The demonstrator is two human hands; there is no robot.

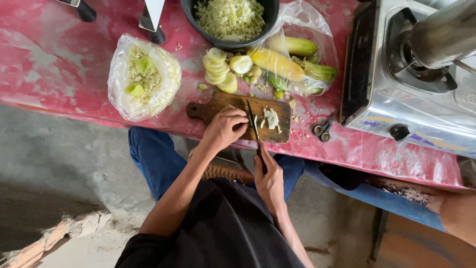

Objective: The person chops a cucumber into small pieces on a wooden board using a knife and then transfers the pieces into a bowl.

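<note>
— Where are the hands?

— Both over the small wooden cutting board (270, 133) at the near edge of the red table (59, 59). The left hand (224, 128) is curled down on the board, fingers tucked close; it probably pins a piece of vegetable, though the knuckles hide whatever is under them. The right hand (269, 179) is wrapped around the handle of a dark knife (254, 126), blade lying across the board just beside the left fingertips.

— And what's cut?

— A little heap of pale chopped bits (271, 118) sits on the board to the right of the blade. Beyond the board lies a stack of cucumber slices (218, 69), then whole cucumbers (277, 62) in a clear bag, and a dark bowl (187, 12) of fine chopped pieces.

— So which step?

— I'd judge fine chopping, mid-way through. The next stroke calls for the blade to come down clear of the curled fingers, with the left hand easing back.

— Anything else nearby?

— Small scissors (323, 130) right of the board, a gas stove (396, 99), and a bag of shreds (145, 79) to the left.
</note>
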